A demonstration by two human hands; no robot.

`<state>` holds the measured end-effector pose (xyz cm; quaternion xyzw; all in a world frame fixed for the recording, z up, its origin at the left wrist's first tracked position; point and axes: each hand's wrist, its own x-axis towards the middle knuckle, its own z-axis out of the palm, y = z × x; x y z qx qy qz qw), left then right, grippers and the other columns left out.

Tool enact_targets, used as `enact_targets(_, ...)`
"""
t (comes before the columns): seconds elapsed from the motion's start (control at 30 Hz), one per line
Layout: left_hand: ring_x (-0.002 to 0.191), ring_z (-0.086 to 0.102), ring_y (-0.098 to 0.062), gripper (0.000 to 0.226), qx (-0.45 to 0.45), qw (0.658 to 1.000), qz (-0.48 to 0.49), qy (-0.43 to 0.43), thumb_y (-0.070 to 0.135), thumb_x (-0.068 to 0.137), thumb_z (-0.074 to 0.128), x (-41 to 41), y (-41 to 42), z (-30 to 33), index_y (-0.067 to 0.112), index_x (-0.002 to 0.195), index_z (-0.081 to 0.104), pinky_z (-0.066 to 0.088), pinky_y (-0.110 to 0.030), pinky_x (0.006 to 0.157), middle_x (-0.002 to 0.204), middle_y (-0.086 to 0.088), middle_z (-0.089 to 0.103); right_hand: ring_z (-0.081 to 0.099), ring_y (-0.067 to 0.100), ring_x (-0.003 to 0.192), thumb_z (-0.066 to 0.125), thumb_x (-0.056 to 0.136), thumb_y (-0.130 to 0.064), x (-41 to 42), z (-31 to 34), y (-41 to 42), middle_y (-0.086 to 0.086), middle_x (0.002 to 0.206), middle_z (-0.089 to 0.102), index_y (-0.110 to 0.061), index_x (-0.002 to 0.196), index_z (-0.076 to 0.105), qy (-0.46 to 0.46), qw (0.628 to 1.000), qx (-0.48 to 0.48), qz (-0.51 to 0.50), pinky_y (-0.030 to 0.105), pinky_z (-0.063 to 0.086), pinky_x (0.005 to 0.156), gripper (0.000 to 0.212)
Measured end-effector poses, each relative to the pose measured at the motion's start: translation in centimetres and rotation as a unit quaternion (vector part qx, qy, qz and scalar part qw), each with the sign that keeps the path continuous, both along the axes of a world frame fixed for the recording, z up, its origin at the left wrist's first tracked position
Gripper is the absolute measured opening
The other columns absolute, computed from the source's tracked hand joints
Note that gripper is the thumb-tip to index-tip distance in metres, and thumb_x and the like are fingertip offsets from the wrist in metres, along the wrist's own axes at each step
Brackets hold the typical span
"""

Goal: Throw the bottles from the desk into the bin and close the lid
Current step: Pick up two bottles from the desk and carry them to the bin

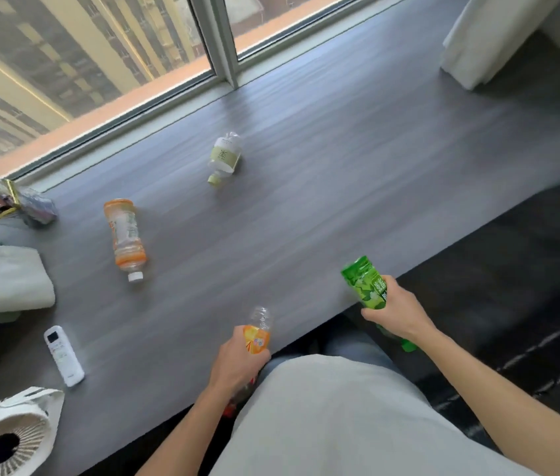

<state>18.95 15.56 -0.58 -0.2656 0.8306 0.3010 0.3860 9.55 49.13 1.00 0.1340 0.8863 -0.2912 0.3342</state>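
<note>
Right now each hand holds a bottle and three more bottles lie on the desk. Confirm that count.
Wrong on the count: the head view shows two bottles lying on the desk, not three: the orange-labelled bottle and the pale green-labelled bottle. The rest holds: the left hand holds an orange bottle and the right hand holds a green bottle.

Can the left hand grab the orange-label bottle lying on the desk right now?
Probably not as is: the left hand is already closed around a yellow-orange bottle. The desk between it and the lying orange-label bottle looks free, so the path is open, but the grip is taken.
</note>
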Motion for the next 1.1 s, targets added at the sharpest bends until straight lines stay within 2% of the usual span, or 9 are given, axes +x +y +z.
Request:
enact_targets(0.13, 0.080, 0.064, -0.011, 0.052, 0.002, 0.995, -0.096, -0.021, 0.060, 0.061, 0.063, -1.0, 1.0, -0.7, 0.032, 0.104, 0.052, 0.057, -0.035, 0.073, 0.090, 0.009, 0.065, 0.063, 0.015, 0.079, 0.070, 0.056, -0.050, 7.0, -0.8, 3.1, -0.016, 0.086, 0.063, -0.034, 0.117, 0.043, -0.028, 0.993, 0.021, -0.113, 0.035, 0.050, 0.069, 0.069)
enact_targets(0.27, 0.077, 0.067, -0.010, 0.055, 0.022, 0.975, -0.218, -0.035, 0.062, 0.059, 0.069, -3.2, 4.4, -1.4, 0.038, 0.106, 0.053, 0.056, -0.031, 0.066, 0.090, 0.010, 0.067, 0.060, 0.022, 0.085, 0.075, 0.058, -0.049, 15.7, -1.6, 6.1, -0.007, 0.093, 0.063, -0.030, 0.121, 0.045, -0.075, 0.962, 0.041, -0.260, 0.033, 0.046, 0.068, 0.072)
enact_targets(0.4, 0.076, 0.065, -0.010, 0.061, 0.044, 0.934, -0.354, -0.034, 0.061, 0.060, 0.069, -6.6, 10.9, -1.3, 0.041, 0.116, 0.053, 0.051, -0.028, 0.064, 0.093, 0.007, 0.068, 0.060, 0.023, 0.086, 0.084, 0.061, -0.049, 23.5, -2.1, 8.3, -0.003, 0.093, 0.064, -0.022, 0.109, 0.050, -0.111, 0.906, 0.045, -0.406, 0.034, 0.047, 0.071, 0.064)
enact_targets(0.5, 0.086, 0.065, -0.021, 0.062, 0.051, 0.900, -0.432, -0.019, 0.060, 0.062, 0.068, -9.1, 17.3, -1.2, 0.036, 0.116, 0.051, 0.052, -0.034, 0.074, 0.096, 0.003, 0.067, 0.065, 0.028, 0.095, 0.090, 0.063, -0.032, 28.5, -2.7, 9.5, 0.005, 0.098, 0.068, -0.013, 0.107, 0.055, -0.108, 0.844, 0.006, -0.526, 0.041, 0.053, 0.085, 0.059)
enact_targets(0.6, 0.080, 0.065, -0.015, 0.057, 0.074, 0.875, -0.479, -0.007, 0.059, 0.064, 0.069, -10.6, 24.3, -1.0, 0.033, 0.110, 0.049, 0.055, -0.035, 0.070, 0.090, 0.007, 0.066, 0.067, 0.026, 0.091, 0.090, 0.065, -0.022, 32.2, -3.1, 10.8, 0.008, 0.099, 0.070, -0.012, 0.108, 0.055, -0.124, 0.791, -0.032, -0.598, 0.040, 0.054, 0.086, 0.056)
enact_targets(0.7, 0.080, 0.064, -0.011, 0.056, 0.084, 0.859, -0.506, 0.000, 0.060, 0.066, 0.069, -11.4, 30.7, -1.0, 0.033, 0.111, 0.048, 0.058, -0.037, 0.073, 0.090, 0.008, 0.065, 0.066, 0.028, 0.096, 0.087, 0.069, -0.013, 34.4, -3.8, 13.0, 0.013, 0.106, 0.070, -0.007, 0.116, 0.054, -0.121, 0.750, -0.059, -0.648, 0.040, 0.053, 0.087, 0.058)
enact_targets(0.8, 0.081, 0.066, -0.013, 0.057, 0.072, 0.839, -0.540, 0.009, 0.059, 0.068, 0.070, -12.2, 35.7, -1.4, 0.031, 0.114, 0.050, 0.059, -0.038, 0.075, 0.091, 0.007, 0.066, 0.066, 0.033, 0.103, 0.086, 0.070, -0.008, 34.9, -4.3, 16.5, 0.018, 0.109, 0.069, -0.003, 0.117, 0.055, -0.121, 0.730, -0.068, -0.669, 0.043, 0.052, 0.092, 0.057)
enact_targets(0.97, 0.082, 0.065, -0.022, 0.051, -0.001, 0.816, -0.578, 0.021, 0.052, 0.078, 0.075, -13.4, 40.1, -1.7, 0.026, 0.113, 0.050, 0.057, -0.041, 0.076, 0.091, 0.001, 0.066, 0.065, 0.027, 0.100, 0.087, 0.063, -0.036, 32.4, -3.6, 24.3, 0.006, 0.105, 0.068, -0.016, 0.111, 0.054, -0.118, 0.737, -0.061, -0.663, 0.035, 0.052, 0.086, 0.061)
enact_targets(1.1, 0.080, 0.065, -0.024, 0.048, -0.039, 0.824, -0.566, 0.008, 0.046, 0.082, 0.074, -15.0, 42.0, -1.9, 0.021, 0.115, 0.050, 0.058, -0.041, 0.077, 0.096, -0.003, 0.068, 0.065, 0.026, 0.095, 0.084, 0.062, -0.041, 27.9, -3.1, 31.5, 0.005, 0.104, 0.071, -0.020, 0.109, 0.058, -0.076, 0.745, -0.052, -0.661, 0.034, 0.053, 0.083, 0.058)
